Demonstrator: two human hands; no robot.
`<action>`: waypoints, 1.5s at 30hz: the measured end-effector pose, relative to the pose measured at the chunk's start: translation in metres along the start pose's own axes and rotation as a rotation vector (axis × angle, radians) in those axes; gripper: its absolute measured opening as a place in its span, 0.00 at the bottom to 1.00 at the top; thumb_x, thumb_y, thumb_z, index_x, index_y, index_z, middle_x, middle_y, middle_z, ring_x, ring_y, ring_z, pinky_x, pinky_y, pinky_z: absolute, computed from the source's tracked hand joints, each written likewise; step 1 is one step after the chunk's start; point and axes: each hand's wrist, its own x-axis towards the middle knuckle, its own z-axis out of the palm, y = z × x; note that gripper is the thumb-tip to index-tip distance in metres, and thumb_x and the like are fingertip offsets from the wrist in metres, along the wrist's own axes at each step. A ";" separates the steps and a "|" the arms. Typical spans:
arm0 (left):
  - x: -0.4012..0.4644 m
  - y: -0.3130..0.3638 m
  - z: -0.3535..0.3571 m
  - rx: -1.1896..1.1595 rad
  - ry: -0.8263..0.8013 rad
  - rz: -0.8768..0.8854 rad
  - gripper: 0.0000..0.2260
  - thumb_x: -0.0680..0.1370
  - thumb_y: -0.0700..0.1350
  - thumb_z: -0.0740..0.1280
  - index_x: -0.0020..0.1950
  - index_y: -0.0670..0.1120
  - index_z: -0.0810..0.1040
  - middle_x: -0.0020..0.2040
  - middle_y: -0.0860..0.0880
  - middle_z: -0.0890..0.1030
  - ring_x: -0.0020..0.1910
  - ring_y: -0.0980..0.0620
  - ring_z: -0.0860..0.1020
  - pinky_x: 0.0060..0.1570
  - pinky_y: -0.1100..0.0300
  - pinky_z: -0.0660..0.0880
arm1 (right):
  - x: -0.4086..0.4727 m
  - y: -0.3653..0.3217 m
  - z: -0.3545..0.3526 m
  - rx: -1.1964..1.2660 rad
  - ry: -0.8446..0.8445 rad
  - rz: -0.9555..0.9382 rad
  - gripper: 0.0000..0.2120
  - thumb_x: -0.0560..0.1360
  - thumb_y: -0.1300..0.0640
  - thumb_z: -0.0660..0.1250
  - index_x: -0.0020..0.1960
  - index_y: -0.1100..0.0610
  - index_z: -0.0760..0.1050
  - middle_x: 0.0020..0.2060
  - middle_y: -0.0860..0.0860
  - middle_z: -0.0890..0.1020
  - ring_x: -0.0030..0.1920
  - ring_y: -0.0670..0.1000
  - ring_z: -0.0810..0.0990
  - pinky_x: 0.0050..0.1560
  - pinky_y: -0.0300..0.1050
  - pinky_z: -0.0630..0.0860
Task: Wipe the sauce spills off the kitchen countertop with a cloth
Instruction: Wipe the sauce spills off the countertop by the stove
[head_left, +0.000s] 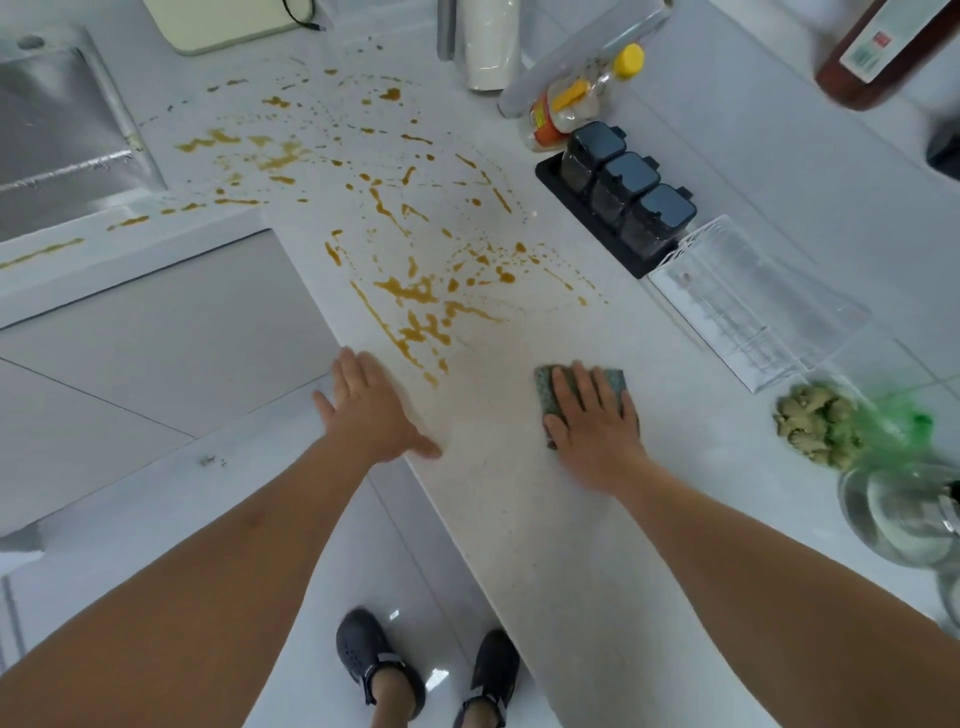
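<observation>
Brown sauce spills (415, 296) streak and dot the white countertop (519, 499) from near its front edge back toward the sink. A grey-green cloth (615, 379) lies flat on the counter to the right of the nearest spills. My right hand (592, 421) presses on it with straight, spread fingers and covers most of it. My left hand (371, 408) rests flat on the counter's front edge, fingers straight, just below and left of the nearest sauce streak.
A steel sink (57, 130) lies at far left. Along the right stand a black rack of three spice jars (623, 197), a clear plastic box (748, 306), a tipped yellow-capped bottle (582, 98), ginger pieces (815, 421) and a glass bowl (904, 519). A cutting board (218, 21) sits at the back.
</observation>
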 end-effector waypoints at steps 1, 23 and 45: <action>0.005 -0.004 -0.002 0.003 -0.056 0.019 0.78 0.57 0.67 0.83 0.79 0.40 0.26 0.79 0.41 0.25 0.81 0.42 0.31 0.79 0.35 0.39 | 0.010 0.009 -0.004 0.028 0.005 0.086 0.31 0.83 0.39 0.40 0.82 0.43 0.34 0.82 0.46 0.36 0.81 0.52 0.35 0.80 0.61 0.40; 0.023 -0.015 0.000 -0.152 -0.306 0.121 0.78 0.62 0.62 0.84 0.64 0.47 0.10 0.64 0.44 0.09 0.81 0.37 0.32 0.78 0.34 0.40 | 0.059 -0.058 -0.008 0.137 0.245 0.138 0.28 0.83 0.47 0.50 0.82 0.49 0.51 0.82 0.50 0.54 0.81 0.56 0.51 0.78 0.62 0.54; 0.028 -0.012 -0.001 -0.084 -0.310 0.069 0.78 0.59 0.66 0.83 0.68 0.48 0.12 0.65 0.44 0.10 0.81 0.34 0.35 0.77 0.30 0.42 | 0.073 -0.120 -0.008 -0.012 0.125 -0.230 0.26 0.84 0.40 0.41 0.81 0.35 0.41 0.83 0.44 0.42 0.82 0.53 0.39 0.79 0.63 0.41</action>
